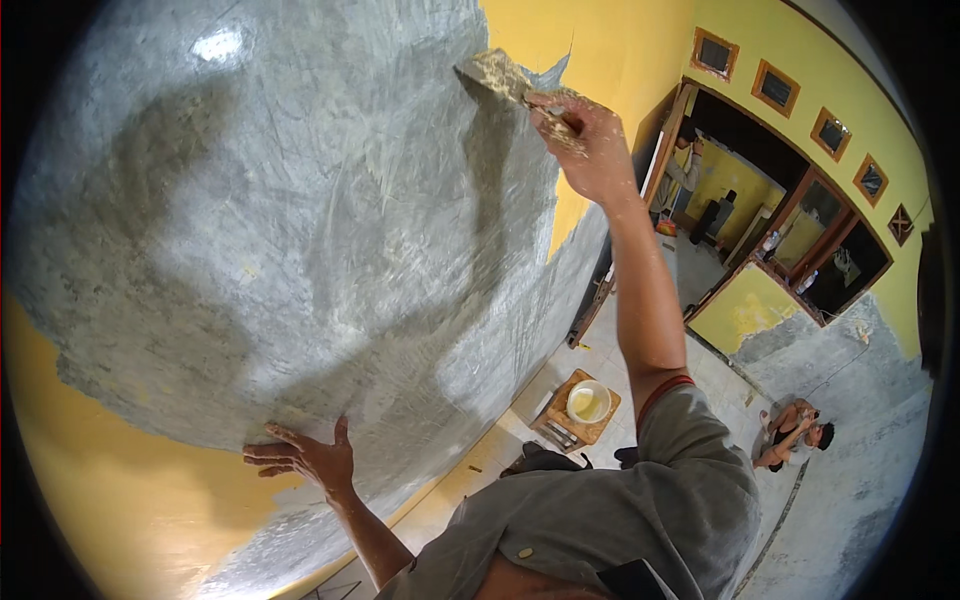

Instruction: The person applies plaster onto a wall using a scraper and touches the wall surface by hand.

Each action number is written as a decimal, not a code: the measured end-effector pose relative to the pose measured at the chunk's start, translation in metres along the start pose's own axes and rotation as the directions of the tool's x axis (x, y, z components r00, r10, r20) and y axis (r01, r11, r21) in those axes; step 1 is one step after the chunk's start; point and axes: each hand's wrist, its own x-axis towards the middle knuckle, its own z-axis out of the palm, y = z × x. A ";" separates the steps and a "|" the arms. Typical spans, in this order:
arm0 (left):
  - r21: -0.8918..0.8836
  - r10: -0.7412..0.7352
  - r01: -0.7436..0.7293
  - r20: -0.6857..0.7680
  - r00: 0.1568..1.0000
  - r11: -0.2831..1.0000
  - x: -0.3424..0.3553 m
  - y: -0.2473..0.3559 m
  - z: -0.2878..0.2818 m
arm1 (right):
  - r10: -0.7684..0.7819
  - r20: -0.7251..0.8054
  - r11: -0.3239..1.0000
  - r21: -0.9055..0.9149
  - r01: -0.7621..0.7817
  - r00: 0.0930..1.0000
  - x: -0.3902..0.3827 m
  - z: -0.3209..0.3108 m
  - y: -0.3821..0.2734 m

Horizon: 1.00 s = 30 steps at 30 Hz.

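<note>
My right hand (597, 152), raised high, is closed around the handle of a putty knife (496, 76). Pale, crusty filler coats its broad blade, which lies at the wall where grey surface meets yellow paint. Lower down, my left hand (305, 460) is open with fingers spread against the wall, near the lower border of the grey patch. Pale smears mark its fingers. The large grey wall patch (370, 200) shows streaks and darker areas, with shadows of my arm across it. Yellow paint (130, 440) borders it below and at the upper right.
Below my right arm, a small wooden stool (556, 424) bears a white tub (589, 402) of pale yellowish material. A person (797, 436) sits low by the right-hand wall. Another person (682, 176) stands in the doorway. An open wooden door (660, 150) adjoins my wall.
</note>
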 end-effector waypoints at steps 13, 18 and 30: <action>-0.022 -0.197 0.199 0.057 0.979 0.980 0.005 0.025 0.004 | -0.055 0.077 0.998 0.002 0.055 0.996 -0.006 -0.006 0.019; -0.012 -0.266 0.267 0.030 0.963 0.964 0.017 0.043 0.008 | -0.039 0.048 0.999 -0.034 0.041 0.998 0.029 -0.013 0.001; 0.033 -0.270 0.271 -0.027 0.962 0.962 0.014 0.040 0.009 | -0.118 0.098 0.991 -0.044 0.123 0.988 0.026 -0.019 0.000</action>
